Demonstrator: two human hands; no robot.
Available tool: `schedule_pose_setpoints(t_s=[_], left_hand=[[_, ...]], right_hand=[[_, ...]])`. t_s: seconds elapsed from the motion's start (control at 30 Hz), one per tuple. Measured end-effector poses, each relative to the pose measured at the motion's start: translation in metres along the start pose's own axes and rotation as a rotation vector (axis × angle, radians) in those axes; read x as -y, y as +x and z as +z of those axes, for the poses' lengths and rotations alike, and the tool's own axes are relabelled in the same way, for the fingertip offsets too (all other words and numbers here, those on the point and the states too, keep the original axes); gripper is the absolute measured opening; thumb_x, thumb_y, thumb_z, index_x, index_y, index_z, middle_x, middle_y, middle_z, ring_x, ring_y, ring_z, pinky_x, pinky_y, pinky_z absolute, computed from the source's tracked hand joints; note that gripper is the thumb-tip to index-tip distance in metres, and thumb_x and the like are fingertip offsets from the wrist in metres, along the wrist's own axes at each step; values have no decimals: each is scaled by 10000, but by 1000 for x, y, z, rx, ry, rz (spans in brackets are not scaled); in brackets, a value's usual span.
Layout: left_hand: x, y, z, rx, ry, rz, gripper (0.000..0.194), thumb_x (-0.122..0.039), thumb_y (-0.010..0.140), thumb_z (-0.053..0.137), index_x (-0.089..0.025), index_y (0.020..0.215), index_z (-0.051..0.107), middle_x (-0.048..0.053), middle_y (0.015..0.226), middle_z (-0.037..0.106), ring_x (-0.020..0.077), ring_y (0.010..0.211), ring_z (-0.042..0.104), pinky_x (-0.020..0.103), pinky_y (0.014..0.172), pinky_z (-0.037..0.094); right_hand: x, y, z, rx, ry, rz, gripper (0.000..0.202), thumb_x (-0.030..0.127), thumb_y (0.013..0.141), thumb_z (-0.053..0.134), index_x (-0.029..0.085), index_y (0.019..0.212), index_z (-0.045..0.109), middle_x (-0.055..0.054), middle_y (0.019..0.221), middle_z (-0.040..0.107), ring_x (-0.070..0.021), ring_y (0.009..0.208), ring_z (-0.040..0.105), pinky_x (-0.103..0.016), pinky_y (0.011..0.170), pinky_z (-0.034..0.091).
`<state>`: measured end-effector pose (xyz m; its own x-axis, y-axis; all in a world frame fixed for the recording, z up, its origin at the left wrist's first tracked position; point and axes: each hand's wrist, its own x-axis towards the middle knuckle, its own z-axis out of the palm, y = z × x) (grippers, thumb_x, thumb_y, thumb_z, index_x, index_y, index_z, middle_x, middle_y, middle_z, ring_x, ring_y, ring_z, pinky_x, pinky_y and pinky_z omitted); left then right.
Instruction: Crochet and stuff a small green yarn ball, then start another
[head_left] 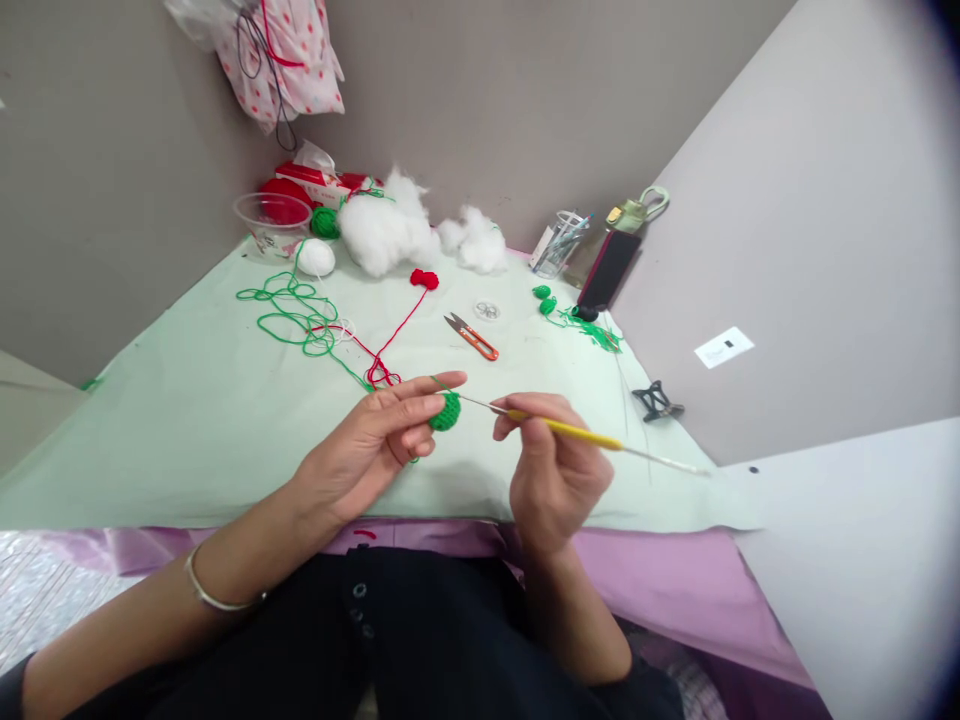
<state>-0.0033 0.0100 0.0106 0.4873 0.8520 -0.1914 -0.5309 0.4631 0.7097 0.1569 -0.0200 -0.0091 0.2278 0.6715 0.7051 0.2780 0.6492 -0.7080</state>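
A small round green crochet piece (pixel 447 411) is pinched between the thumb and fingers of my left hand (pixel 382 430), whose index finger stretches out with green yarn over it. My right hand (pixel 559 465) grips a crochet hook (pixel 574 431) by its yellow handle. The hook's thin metal tip reaches left to the upper edge of the green piece. Loose green yarn (pixel 300 315) runs in loops from the left of the table toward my left hand. A red crochet piece (pixel 424 279) with a trailing red strand lies farther back.
Orange-handled thread snips (pixel 472 338) lie mid-table beside a small round dish (pixel 487 311). White stuffing (pixel 386 225), a clear plastic tub (pixel 271 230) and a tissue box (pixel 311 185) stand at the back. At right are a bottle (pixel 600 245), a phone (pixel 609 270), green scraps (pixel 592 333) and a black stand (pixel 658 402).
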Motion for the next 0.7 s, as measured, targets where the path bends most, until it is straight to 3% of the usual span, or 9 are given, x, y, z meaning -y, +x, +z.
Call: schedule_pose_setpoints(t_s=[0.1,0.2,0.43,0.57,0.7], left_hand=[[0,-1,-2,3,103,84,307,-213,807,815,-229,1113,800,-25,797,567,23,564,433,143,535,444],[4,-3,0,24,261,173,370,-236,793,830,-268,1159,786,-6,829,620,97,732,548,177,616,497],[4,-6,1,3,335,237,339,-271,822,804,-265,1160,782,7,909,594,121,806,550,205,652,536],[4,-7,0,-13,395,279,323,-289,841,785,-255,1162,778,11,880,603,125,786,557,218,661,532],[4,-8,1,-86,547,362,318,-284,839,782,-257,1156,777,-3,825,601,119,737,542,234,672,517]], right_hand=[[2,3,0,16,218,190,182,281,1010,566,262,998,746,-31,892,722,-139,651,615,-325,612,532],[2,1,3,81,235,248,154,293,992,605,255,998,754,-37,928,744,-146,719,630,-319,654,535],[-1,5,1,46,365,349,187,360,1015,559,229,981,689,-37,875,767,-137,660,638,-308,624,544],[3,8,-2,63,327,333,195,364,1031,523,223,978,648,-38,861,772,-142,641,652,-321,619,562],[10,4,-4,105,103,152,195,263,1044,487,246,1039,681,-38,937,777,-151,694,693,-343,657,588]])
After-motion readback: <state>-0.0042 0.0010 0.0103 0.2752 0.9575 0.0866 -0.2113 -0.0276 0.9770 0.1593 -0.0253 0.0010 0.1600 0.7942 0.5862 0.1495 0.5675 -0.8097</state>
